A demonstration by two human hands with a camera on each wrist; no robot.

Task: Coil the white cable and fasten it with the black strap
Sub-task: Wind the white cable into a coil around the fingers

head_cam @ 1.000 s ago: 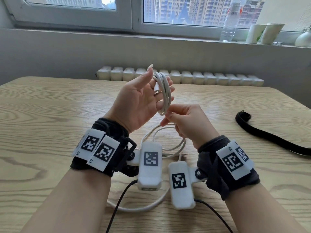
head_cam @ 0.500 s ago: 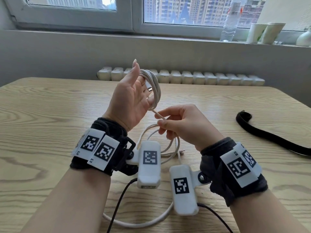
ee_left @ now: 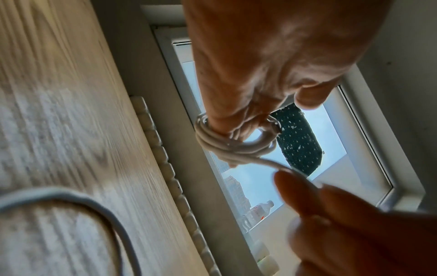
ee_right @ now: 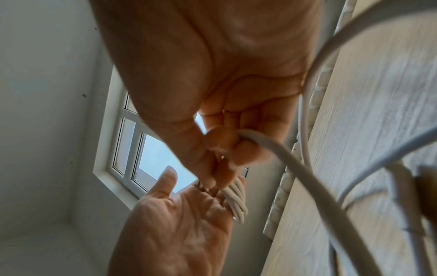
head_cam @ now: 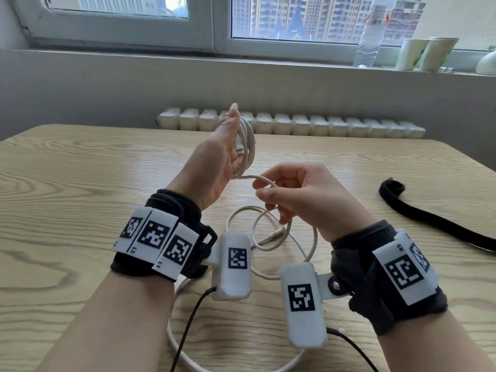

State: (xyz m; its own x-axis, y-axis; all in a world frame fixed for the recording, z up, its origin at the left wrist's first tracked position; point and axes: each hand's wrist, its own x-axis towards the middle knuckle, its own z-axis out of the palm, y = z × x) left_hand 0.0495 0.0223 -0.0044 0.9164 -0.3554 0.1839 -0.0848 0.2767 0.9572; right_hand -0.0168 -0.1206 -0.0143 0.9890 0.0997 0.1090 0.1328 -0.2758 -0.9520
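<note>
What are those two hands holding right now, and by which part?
The white cable. Its coiled part is looped round the left hand; the right hand pinches the loose length beside the coil. The black strap lies unheld.

- Head view looks forward and down across the tabletop (head_cam: 80, 183) toward the window (head_cam: 295, 20) beyond its far edge.
- Left wrist view sits close under the left hand (ee_left: 260, 56), looking along it toward the window.
- Right wrist view does likewise under the right hand (ee_right: 212, 65).
- All three share the coiled white cable (head_cam: 251, 146).
</note>
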